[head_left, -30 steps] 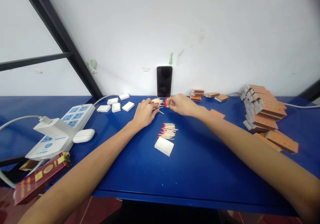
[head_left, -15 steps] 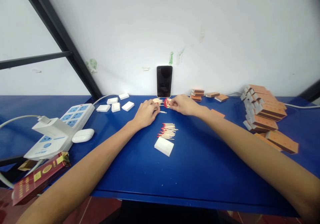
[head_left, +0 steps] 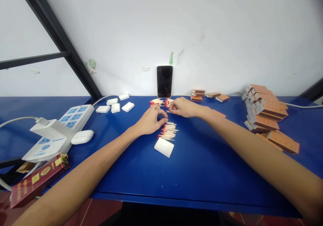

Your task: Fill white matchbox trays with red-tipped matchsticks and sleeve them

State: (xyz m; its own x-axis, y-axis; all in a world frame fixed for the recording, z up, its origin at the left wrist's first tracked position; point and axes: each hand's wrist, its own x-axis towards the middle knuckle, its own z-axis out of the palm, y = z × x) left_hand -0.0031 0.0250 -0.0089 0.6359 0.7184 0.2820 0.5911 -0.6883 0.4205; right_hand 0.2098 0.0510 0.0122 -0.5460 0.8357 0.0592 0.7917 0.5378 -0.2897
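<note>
My left hand (head_left: pixel 153 119) hovers at the far end of a row of red-tipped matches (head_left: pixel 168 131), its thumb and index finger apart; I see no match between them. Just in front of that row lies a white matchbox tray (head_left: pixel 164 147). Farther back, my right hand (head_left: pixel 183 107) is pinched at the edge of a match pile (head_left: pixel 167 102), and a bit of pale match stick shows by its fingertips. Another bunch of matches (head_left: pixel 156 102) lies beside that pile, partly behind my left hand.
A phone (head_left: pixel 165 81) leans on the wall. Several white trays (head_left: pixel 115 108) lie back left, near a power strip (head_left: pixel 75 118), a white earbud case (head_left: pixel 82 137) and a red box (head_left: pixel 40 180). Orange matchboxes (head_left: pixel 274 110) are stacked at right; smaller groups (head_left: pixel 198 95) stand along the wall.
My left hand has moved nearer to me, from the back bunch to the front row, and its thumb and finger have parted. My right hand has shifted slightly toward me, still pinched.
</note>
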